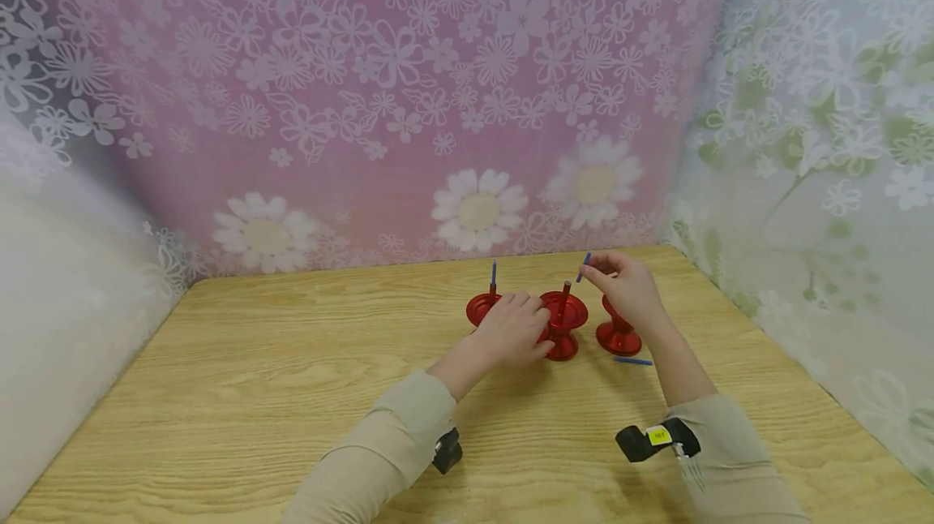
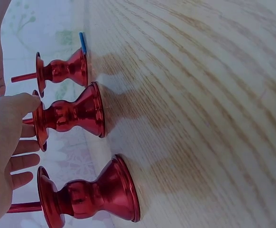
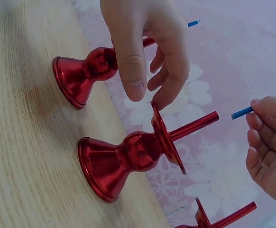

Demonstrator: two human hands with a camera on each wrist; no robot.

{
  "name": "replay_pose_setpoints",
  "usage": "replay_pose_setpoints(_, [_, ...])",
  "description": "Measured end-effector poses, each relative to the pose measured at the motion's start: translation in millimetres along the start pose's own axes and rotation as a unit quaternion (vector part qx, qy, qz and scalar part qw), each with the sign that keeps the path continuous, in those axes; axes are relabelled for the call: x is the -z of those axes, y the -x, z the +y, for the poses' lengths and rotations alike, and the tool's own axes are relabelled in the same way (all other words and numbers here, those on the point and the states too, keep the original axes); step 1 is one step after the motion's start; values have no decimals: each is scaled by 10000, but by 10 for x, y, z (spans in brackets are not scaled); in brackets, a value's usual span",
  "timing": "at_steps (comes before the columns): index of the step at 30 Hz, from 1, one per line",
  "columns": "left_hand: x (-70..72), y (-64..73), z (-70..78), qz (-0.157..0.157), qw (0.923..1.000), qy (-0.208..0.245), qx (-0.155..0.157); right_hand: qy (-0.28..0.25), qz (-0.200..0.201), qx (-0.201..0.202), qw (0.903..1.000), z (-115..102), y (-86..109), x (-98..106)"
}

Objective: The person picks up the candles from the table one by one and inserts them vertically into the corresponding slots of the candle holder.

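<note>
Three shiny red candle holders stand in a row, each with a dish and a thin upright tube. The left candle holder [image 1: 481, 309] carries a blue candle [image 1: 494, 272] in its tube. My left hand [image 1: 514, 328] holds the dish edge of the middle candle holder [image 3: 140, 152] with its fingers. That holder's tube [image 3: 195, 126] has an open top. Between thumb and fingertips, my right hand [image 1: 629, 289] pinches another slim blue candle [image 3: 242, 112], tilted, a short way off the tube's end. Behind that hand stands the right candle holder [image 1: 619, 339], partly hidden.
One more blue candle [image 1: 633, 361] lies on the wood-grain table [image 1: 292, 378] in front of the right holder. Flowered pink cloth [image 1: 365, 143] hangs along the back edge, with pale cloths at both sides. A small black camera [image 1: 657, 439] is worn at the right wrist.
</note>
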State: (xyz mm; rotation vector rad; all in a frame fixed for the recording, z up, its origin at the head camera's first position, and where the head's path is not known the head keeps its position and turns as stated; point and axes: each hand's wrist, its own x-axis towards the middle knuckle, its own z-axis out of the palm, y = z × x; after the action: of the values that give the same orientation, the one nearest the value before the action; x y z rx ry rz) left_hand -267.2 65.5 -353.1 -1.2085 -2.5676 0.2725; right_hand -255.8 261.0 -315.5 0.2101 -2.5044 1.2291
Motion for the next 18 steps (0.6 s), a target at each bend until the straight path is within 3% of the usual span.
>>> replay_pose_setpoints(18, [4, 5, 1, 49, 9998, -157, -77, 163, 6, 171, 9997, 5, -68, -68])
